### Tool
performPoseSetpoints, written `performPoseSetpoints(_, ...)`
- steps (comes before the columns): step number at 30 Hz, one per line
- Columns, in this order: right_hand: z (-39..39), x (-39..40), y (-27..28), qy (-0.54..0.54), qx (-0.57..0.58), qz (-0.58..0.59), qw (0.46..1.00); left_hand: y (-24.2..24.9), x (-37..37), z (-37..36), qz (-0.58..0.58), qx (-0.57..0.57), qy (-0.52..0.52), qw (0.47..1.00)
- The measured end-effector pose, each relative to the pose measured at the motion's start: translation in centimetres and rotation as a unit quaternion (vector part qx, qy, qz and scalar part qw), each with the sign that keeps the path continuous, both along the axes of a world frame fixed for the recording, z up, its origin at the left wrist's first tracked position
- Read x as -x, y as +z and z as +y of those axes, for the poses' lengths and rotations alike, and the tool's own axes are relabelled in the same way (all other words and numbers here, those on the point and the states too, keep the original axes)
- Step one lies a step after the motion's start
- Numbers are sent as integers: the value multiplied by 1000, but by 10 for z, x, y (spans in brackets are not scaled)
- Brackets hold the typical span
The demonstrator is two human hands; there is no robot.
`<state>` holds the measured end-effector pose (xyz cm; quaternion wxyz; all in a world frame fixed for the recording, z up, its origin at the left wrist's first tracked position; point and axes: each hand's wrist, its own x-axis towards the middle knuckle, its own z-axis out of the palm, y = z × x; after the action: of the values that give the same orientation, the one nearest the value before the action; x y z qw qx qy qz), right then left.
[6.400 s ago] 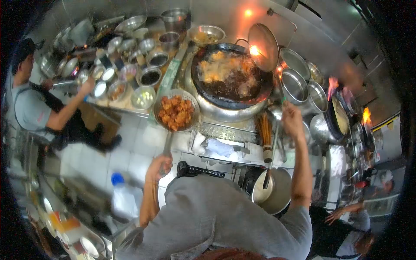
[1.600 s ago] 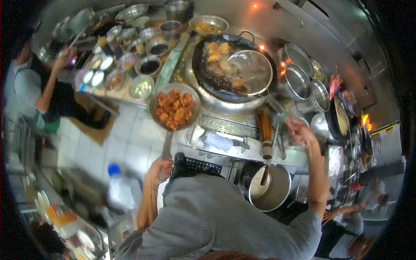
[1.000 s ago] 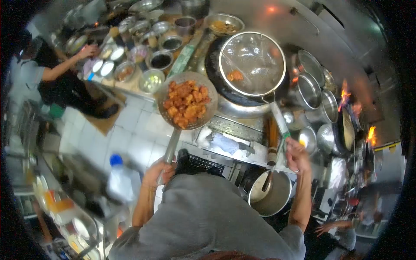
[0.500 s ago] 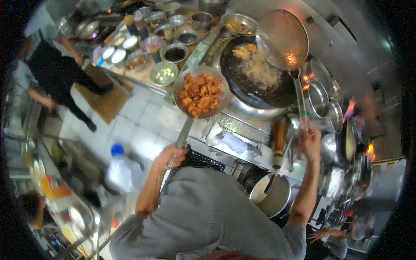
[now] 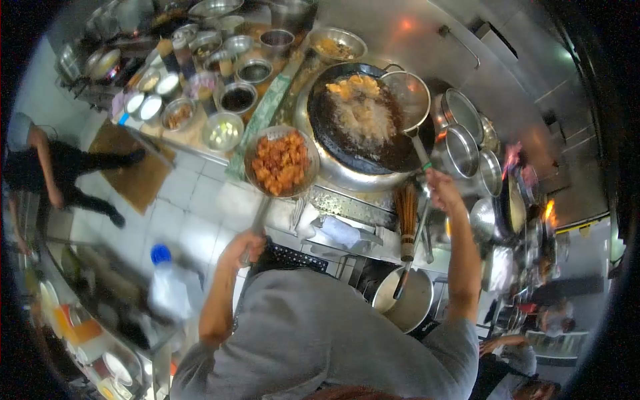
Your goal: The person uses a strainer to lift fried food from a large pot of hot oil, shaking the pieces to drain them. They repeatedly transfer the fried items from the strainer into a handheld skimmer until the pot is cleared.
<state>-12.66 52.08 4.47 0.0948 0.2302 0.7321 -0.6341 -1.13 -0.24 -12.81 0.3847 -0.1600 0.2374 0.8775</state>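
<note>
My left hand (image 5: 244, 249) is closed round the handle of a perforated ladle (image 5: 259, 195), which holds browned fried pieces (image 5: 280, 163) left of the wok. My right hand (image 5: 443, 189) grips the handle of a round mesh strainer (image 5: 408, 100). The strainer is over the right side of a dark wok (image 5: 327, 143), whose oil (image 5: 367, 123) bubbles. Golden pieces (image 5: 353, 87) float near the wok's far edge.
Bowls of ingredients, one with pale green pieces (image 5: 223, 132), stand on the left counter. A bamboo brush (image 5: 406, 223) and a pot (image 5: 417, 300) are nearer me. Metal strainers (image 5: 460, 150) stand right of the wok. A person (image 5: 60, 160) is at the far left.
The strainer has come down and nearer the wok's right side, with my right hand moving left. The ladle shows lower and further left. The person at left has shifted toward the image's edge.
</note>
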Motion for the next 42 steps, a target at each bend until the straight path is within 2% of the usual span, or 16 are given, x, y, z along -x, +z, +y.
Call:
performPoseSetpoints(5,1,0,1,64,42,-64,995,6,2,-3,12,11,-6,1000)
performPoseSetpoints(9,-4,-12,8,65,90,-106,988,4,2,-8,12,21,0,1000)
performPoseSetpoints(11,-6,-17,10,35,175,-158,971,10,2,-9,14,22,2,1000)
performPoseSetpoints(15,-15,-15,-11,74,248,-138,956,18,-2,-11,-3,8,7,1000)
performPoseSetpoints(16,-16,-13,-26,77,304,-117,942,23,-3,-10,-2,10,4,1000)
performPoseSetpoints(17,-16,-12,-37,80,359,-96,925,31,-4,-10,-9,35,7,999)
performPoseSetpoints(18,-22,-14,-37,79,361,-94,924,36,-5,-9,-15,58,12,998)
performPoseSetpoints(22,-40,-25,-37,-2,386,-81,919,28,-9,-14,-18,40,26,999)
performPoseSetpoints(24,-38,-26,-53,-4,467,-48,883,28,-10,-14,-25,33,28,999)
performPoseSetpoints(30,-62,-35,-47,-49,414,7,909,18,-15,-12,-30,9,65,997)
performPoseSetpoints(36,-48,-47,-37,-69,367,45,927,15,-16,-12,-27,0,67,997)
performPoseSetpoints(39,-29,-63,-28,-58,252,61,964,19,-15,-12,-25,14,62,998)
performPoseSetpoints(40,-28,-67,-22,-64,251,63,964,19,-14,-12,-25,14,55,998)
performPoseSetpoints(42,-26,-74,-5,-58,152,72,984,18,-13,-13,-28,27,54,998)
